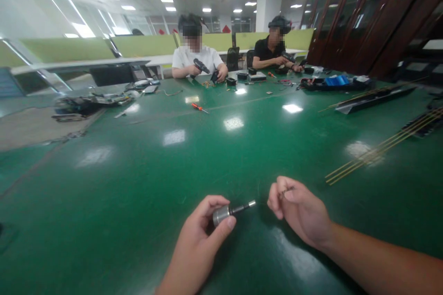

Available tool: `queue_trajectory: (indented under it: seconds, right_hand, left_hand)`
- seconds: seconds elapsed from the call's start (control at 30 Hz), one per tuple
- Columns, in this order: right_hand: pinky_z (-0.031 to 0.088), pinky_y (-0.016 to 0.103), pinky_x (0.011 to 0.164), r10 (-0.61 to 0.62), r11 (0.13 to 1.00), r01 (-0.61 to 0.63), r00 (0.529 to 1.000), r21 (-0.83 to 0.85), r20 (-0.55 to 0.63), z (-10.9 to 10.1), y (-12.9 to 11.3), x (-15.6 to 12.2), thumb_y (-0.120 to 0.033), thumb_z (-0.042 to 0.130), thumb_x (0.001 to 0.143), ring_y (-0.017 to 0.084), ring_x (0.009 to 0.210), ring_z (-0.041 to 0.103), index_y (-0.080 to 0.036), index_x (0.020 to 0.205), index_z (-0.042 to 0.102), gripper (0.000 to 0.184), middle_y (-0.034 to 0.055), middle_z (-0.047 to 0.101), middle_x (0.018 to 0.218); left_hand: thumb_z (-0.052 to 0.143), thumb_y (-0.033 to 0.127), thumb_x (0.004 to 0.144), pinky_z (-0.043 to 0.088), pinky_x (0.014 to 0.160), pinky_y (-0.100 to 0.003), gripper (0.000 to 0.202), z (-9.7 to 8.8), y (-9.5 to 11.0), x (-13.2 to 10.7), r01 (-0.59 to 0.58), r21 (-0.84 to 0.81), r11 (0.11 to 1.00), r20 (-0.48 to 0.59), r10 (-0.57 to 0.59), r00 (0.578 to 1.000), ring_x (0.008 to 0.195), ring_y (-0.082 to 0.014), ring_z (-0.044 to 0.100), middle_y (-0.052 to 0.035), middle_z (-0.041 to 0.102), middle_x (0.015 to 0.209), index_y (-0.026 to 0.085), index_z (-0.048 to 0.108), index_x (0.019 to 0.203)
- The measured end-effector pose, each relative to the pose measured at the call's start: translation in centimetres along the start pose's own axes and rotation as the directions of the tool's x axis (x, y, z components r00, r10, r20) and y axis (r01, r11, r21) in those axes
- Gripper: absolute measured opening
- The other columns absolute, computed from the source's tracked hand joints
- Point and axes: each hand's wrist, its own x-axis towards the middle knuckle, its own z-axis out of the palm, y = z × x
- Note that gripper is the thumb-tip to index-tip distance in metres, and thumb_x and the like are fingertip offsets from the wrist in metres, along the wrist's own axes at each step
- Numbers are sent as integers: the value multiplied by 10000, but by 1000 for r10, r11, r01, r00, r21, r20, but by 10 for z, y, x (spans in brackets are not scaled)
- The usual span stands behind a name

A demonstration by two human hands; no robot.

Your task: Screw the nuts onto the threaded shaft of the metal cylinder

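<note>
The left hand (207, 235) holds a silver cylinder (221, 215) between thumb and fingers, towards the near edge of the green bench (145, 170). The cylinder's dark shaft (238, 209) ends in a bright tip that points towards the right hand (294, 207) without touching it. The right hand is narrowed, fingers curled and thumb pressed in on a small piece (286, 191), too blurred to name. Thin yellow rods (370, 158) lie by the right edge, and an orange screwdriver (198, 107) lies nearer the far edge, left of the middle. At the far edge, a person in white (194, 57) holds a drill (201, 65); to the right sits a person in black (268, 50).
</note>
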Motion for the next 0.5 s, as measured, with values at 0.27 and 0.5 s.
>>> queue_trajectory:
  seconds: [0.27,0.5]
  right_hand:
    - [319,276,522,-14,998,9,997,65,78,2,2,4,-287,585,725,154,523,485,-208,688,455,157,18,606,619]
    - [325,260,496,-4,996,-11,986,86,166,6,2,-2,-261,595,725,156,541,502,-201,702,481,131,25,618,621]
  left_hand:
    - [706,296,817,474,783,-313,432,0,6,3,-79,-39,996,-91,75,993,860,-214,655,-66,705,861,215,329,622]
    - [690,428,862,539,960,-420,341,-6,24,-10,-25,-14,1000,-190,22,982,1060,-265,705,-92,745,1033,211,503,1045]
